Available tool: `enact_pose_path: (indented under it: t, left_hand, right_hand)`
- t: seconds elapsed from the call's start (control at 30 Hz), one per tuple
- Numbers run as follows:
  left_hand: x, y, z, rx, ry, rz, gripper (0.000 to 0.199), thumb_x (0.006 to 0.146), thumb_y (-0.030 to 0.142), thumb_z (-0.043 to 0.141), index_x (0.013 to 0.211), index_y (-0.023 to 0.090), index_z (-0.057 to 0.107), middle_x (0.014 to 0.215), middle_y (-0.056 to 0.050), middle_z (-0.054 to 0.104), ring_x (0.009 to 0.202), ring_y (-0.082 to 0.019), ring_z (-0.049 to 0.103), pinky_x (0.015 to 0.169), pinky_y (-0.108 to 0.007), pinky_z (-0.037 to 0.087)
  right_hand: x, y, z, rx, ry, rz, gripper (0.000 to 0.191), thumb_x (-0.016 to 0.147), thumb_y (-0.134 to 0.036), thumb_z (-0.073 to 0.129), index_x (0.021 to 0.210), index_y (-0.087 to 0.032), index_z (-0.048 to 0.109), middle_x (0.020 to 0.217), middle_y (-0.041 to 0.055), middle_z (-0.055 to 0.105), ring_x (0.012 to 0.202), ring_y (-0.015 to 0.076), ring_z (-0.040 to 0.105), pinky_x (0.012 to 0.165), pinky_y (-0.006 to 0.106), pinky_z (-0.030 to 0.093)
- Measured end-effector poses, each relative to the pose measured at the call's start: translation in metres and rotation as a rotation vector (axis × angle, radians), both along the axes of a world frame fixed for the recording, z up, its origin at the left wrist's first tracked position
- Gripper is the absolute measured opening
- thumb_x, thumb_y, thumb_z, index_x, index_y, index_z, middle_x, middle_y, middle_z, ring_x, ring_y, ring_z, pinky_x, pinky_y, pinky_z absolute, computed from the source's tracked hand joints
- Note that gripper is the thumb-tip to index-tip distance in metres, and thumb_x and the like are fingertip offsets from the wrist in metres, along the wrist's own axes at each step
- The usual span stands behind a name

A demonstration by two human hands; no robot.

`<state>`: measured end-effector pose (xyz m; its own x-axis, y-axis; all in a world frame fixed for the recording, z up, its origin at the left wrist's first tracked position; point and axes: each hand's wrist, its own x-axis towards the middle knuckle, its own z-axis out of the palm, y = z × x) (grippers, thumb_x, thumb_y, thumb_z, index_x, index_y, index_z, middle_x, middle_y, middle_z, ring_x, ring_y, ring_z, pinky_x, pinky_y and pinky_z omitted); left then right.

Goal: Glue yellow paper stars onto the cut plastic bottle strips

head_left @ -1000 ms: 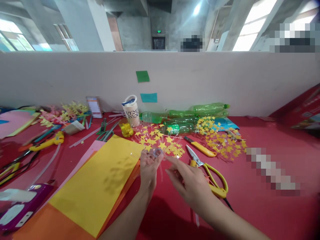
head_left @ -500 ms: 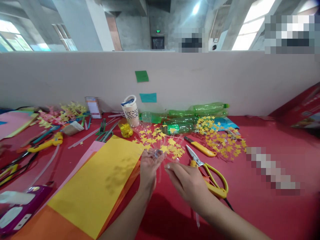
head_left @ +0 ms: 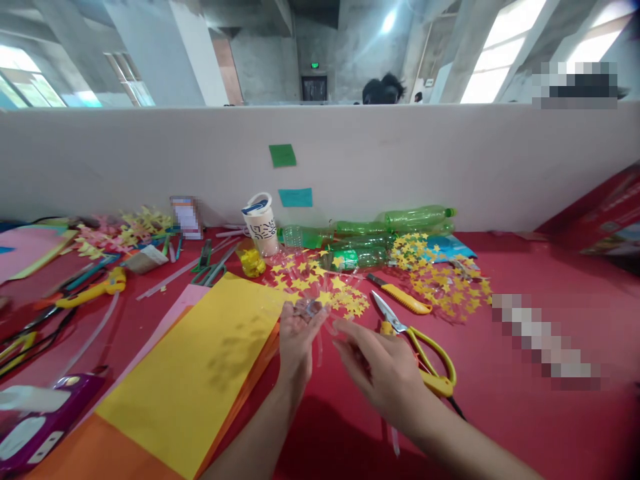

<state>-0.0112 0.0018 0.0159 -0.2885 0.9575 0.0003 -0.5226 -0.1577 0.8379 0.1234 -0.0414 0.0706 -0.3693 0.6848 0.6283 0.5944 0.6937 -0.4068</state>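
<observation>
My left hand is closed on the base of a clear plastic piece with yellow stars. Thin see-through strips fan out from it, and the stars sit along them. What lies inside the palm is partly hidden. Just to the right, my right hand hovers apart from the piece. Its fingers are bent but parted, and I see nothing held in them. Large scissors with yellow handles lie by the right hand, beside a yellow glue gun that the hand partly covers. A yellow utility knife rests beyond them.
Yellow and orange paper sheets lie at the left. A white cup, green plastic bottles and another star cluster stand toward the white partition. Farther left are another yellow glue gun and a purple device.
My right hand's fingertips have parted from a pinch, and the hand has shifted slightly away from the star piece. My left hand keeps its hold, nearly still.
</observation>
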Motion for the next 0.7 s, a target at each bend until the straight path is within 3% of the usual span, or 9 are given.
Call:
enact_pose_path:
  t: [0.1,0.27,0.47,0.7]
  left_hand:
    - [-0.0003,-0.0001,0.0005,-0.003,-0.004,0.015,0.037,0.063,0.018,0.078,0.083,0.022,0.047,0.077,0.002,0.065,0.074,-0.013,0.066,0.072,-0.025,0.052]
    - [0.0025,0.0002,0.0014,-0.002,-0.028,0.008,0.038,0.058,0.017,0.080,0.079,0.021,0.048,0.074,0.004,0.065,0.072,-0.014,0.067,0.073,-0.026,0.052]
    - [0.0047,0.0004,-0.0002,0.007,-0.052,0.006,0.038,0.057,0.016,0.081,0.077,0.020,0.049,0.072,0.004,0.064,0.070,-0.013,0.066,0.071,-0.026,0.052]
    - [0.0028,0.0010,0.0004,0.007,-0.052,0.009,0.037,0.058,0.013,0.080,0.077,0.020,0.049,0.071,0.005,0.065,0.068,-0.011,0.065,0.071,-0.024,0.051]
  right_hand:
    - [0.0017,-0.0015,0.0026,0.040,0.044,0.005,0.019,0.091,-0.017,0.048,0.109,-0.019,0.053,0.067,-0.0013,0.066,0.051,0.0104,0.058,0.049,0.021,0.040]
    - [0.0042,0.0008,0.0046,0.129,-0.028,0.007,0.024,0.091,-0.016,0.048,0.115,-0.018,0.052,0.072,0.0012,0.069,0.055,0.0118,0.061,0.051,0.023,0.042]
    - [0.0071,0.0001,0.0086,0.156,-0.105,0.056,0.020,0.090,-0.010,0.041,0.094,-0.015,0.059,0.062,0.0014,0.062,0.049,0.0120,0.054,0.045,0.026,0.034]
    - [0.0051,0.0021,0.0097,0.131,-0.071,0.033,0.019,0.090,-0.014,0.047,0.107,-0.017,0.055,0.067,0.0007,0.066,0.051,0.0110,0.058,0.050,0.023,0.039]
